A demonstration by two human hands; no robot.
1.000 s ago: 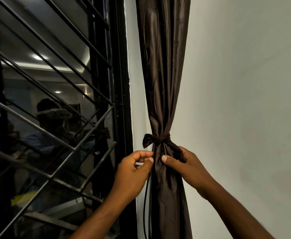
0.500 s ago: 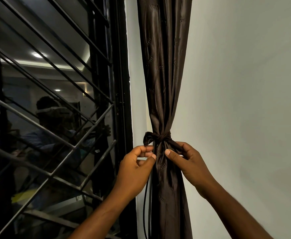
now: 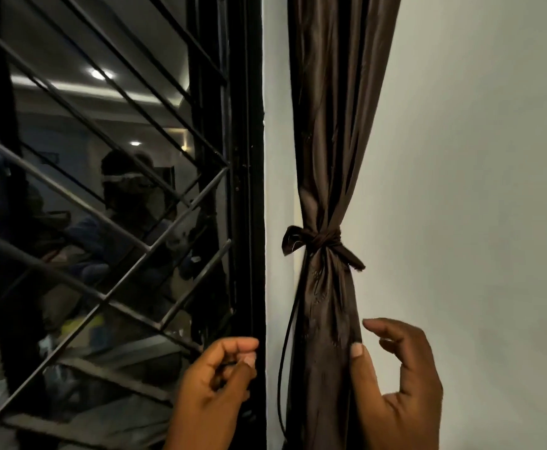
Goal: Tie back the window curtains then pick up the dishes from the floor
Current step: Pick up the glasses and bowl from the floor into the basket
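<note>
- Glossy dark brown fabric curtain, gathered by a knotted matching tie
- Left hand loosely curled, holding nothing (beside the black window frame)
- Right hand relaxed, thumb touching the curtain

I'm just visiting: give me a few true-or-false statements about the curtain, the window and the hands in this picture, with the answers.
1. The brown curtain is bunched by a knotted tie. True.
2. The right hand is gripping the knot. False: it is below the knot, thumb against the curtain.
3. The window has slanted metal bars. True.
4. The left hand is holding a dish. False: no dish is in view; its fingers are loosely curled near the window frame.
5. A thin dark cord hangs left of the curtain. True.
</note>
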